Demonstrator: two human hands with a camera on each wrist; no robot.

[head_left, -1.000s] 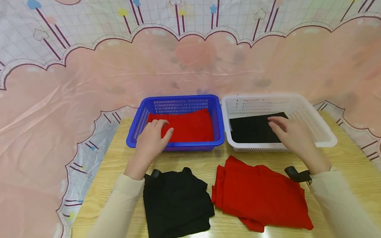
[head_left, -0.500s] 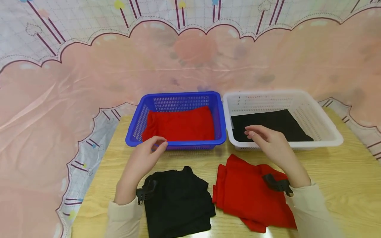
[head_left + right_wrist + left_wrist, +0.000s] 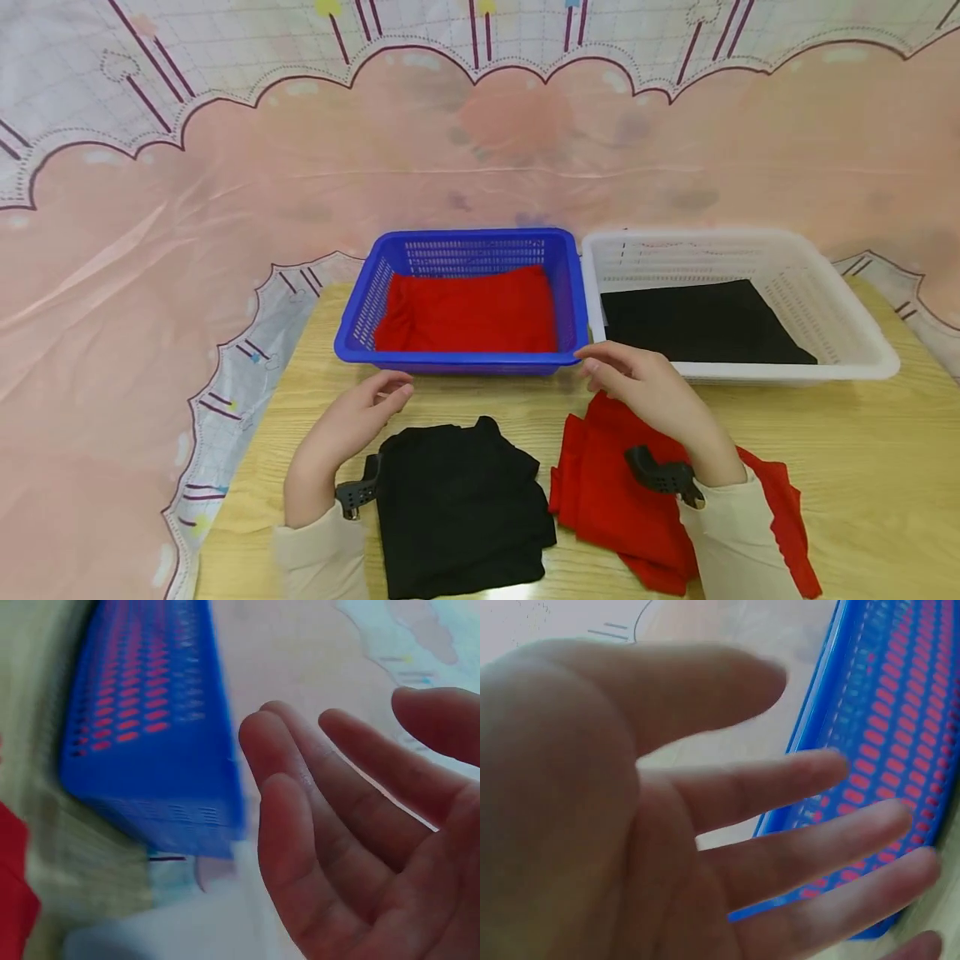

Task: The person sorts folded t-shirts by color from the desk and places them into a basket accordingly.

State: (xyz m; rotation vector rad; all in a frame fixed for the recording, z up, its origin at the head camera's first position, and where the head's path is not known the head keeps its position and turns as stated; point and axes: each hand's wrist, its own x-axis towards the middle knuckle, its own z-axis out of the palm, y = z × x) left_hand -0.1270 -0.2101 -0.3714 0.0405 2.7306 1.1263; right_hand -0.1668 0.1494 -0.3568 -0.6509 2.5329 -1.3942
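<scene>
My left hand is in front of the blue basket, with nothing in its relaxed fingers. The left wrist view shows its fingers spread before the basket's slotted side. Over the gap between the two baskets is my right hand, also holding nothing, its fingers loosely bent in the right wrist view. A red folded cloth lies in the blue basket, and a black folded cloth in the white basket. Below the hands, a black cloth pile and a red cloth pile lie on the table.
The baskets stand side by side at the back of the wooden table. A patterned pink and white fabric sheet hangs behind them and drops along the table's left side. My right forearm covers part of the red pile.
Both hands have drawn back from over the baskets toward me. The right hand has also moved left, from over the white basket to the gap. The cloths lie as before.
</scene>
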